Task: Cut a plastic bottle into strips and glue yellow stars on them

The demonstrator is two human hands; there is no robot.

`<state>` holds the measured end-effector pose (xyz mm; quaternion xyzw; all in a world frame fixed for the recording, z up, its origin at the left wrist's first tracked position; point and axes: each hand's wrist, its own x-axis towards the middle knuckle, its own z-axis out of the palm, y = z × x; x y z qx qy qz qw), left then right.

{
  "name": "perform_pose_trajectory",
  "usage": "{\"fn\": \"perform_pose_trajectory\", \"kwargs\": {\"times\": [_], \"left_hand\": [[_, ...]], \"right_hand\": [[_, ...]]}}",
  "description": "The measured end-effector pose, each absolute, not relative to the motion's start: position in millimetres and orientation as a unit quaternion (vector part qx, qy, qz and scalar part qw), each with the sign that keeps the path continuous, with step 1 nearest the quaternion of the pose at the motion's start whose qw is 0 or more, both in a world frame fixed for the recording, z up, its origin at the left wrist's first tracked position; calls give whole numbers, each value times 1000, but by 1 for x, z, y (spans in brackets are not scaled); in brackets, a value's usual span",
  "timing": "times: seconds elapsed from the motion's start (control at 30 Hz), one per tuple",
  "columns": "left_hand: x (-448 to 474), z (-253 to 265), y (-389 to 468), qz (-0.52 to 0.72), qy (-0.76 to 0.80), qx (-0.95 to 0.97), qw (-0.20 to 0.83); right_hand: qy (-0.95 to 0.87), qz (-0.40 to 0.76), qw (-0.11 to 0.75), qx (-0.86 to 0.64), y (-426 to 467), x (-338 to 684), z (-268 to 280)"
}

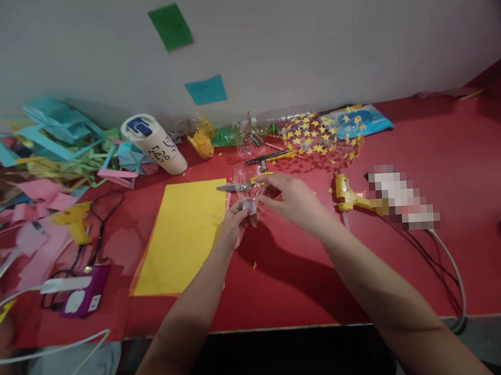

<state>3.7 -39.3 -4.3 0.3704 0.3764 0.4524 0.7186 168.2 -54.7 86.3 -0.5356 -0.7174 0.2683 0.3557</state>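
Head view: left hand [233, 226] grips a clear bottle [248, 197] by its neck; right hand [295, 197] curls beside it, holding what I cannot tell

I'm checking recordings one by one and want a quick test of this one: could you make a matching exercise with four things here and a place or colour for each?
Things:
1. clear plastic piece
2. tumbler
3. green paper
4. socket box

Places or colours:
A. on the wall
B. purple
C. held in the left hand
D. white with dark writing

Right pairs: 1-C, 2-D, 3-A, 4-B
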Motion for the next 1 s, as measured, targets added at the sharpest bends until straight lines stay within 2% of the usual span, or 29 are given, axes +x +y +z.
{"fn": "perform_pose_trajectory", "kwargs": {"times": [0.2,0.3,0.43,1.0], "left_hand": [[5,-3,-39,457,376,371,716],[4,-3,-39,457,367,374,719],[4,-2,-39,468,360,373,716],[2,-1,-38,469,359,348,728]], "right_hand": [[-709,294,373,-522,-54,166,86],[-727,295,348,-513,-54,165,85],[-764,264,306,-502,-54,163,84],[-809,195,284,-476,-53,163,80]]}}
